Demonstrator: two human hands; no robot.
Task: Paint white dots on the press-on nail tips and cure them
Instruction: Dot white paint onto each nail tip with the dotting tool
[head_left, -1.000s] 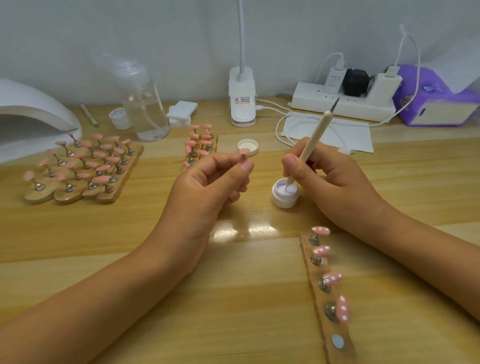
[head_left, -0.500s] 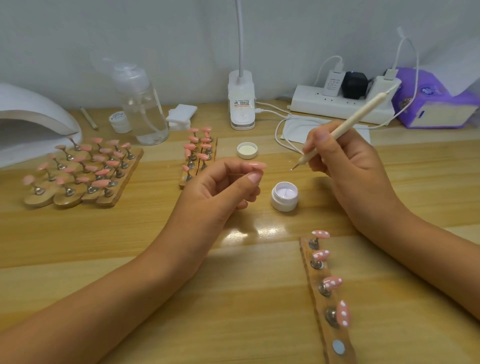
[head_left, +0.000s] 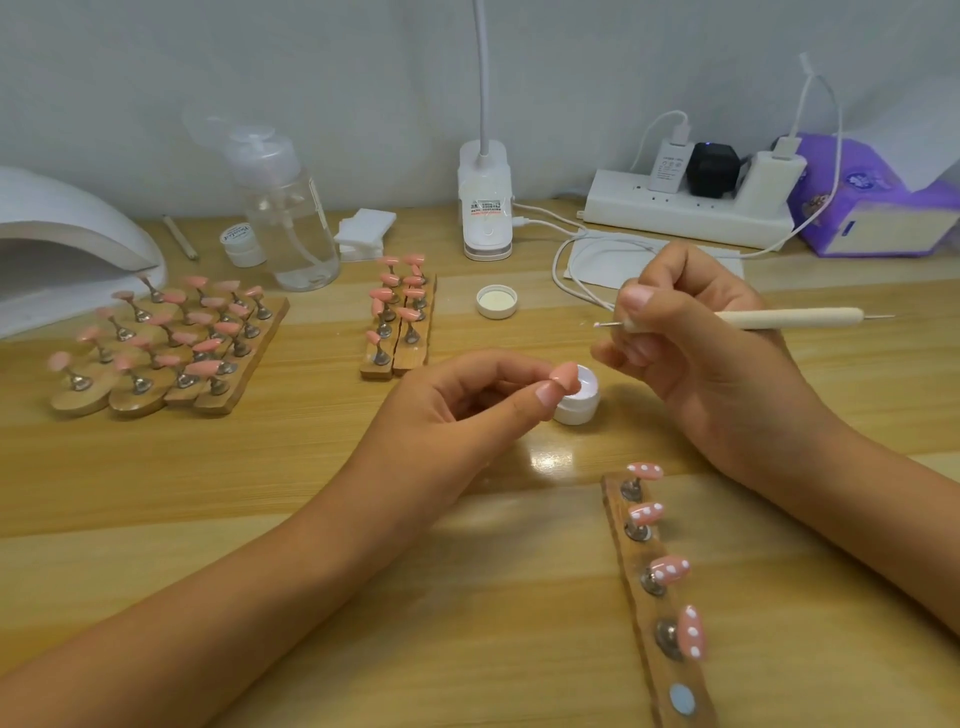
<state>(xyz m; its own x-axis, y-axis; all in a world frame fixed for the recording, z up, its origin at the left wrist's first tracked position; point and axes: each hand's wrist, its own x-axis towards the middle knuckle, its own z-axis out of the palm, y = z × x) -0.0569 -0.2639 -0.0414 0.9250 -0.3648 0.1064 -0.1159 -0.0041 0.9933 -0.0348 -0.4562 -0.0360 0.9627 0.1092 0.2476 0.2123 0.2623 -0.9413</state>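
Observation:
My left hand (head_left: 467, 410) pinches a plain pink nail tip (head_left: 566, 375) between thumb and forefinger, just in front of the open white paint jar (head_left: 579, 397). My right hand (head_left: 696, 353) holds a cream dotting tool (head_left: 769, 318) nearly level, its white-tipped metal point aimed left, a little above and right of the held tip. A wooden strip (head_left: 652, 587) at the lower right carries several pink tips with white dots and one bare blue pad. Two more holders with plain pink tips stand at the left (head_left: 171, 343) and centre (head_left: 400, 312).
A white curing lamp (head_left: 67, 249) sits at the far left. Behind are a clear pump bottle (head_left: 285, 218), a small jar, cotton pads (head_left: 363, 231), the jar's lid (head_left: 497, 301), a desk lamp base (head_left: 485, 202), a power strip (head_left: 685, 208) with cables and a purple tissue pack (head_left: 878, 202).
My right hand lifted the dotting tool out of the paint jar and turned it level, point to the left. My left hand brought the pinched nail tip rightward, in front of the jar.

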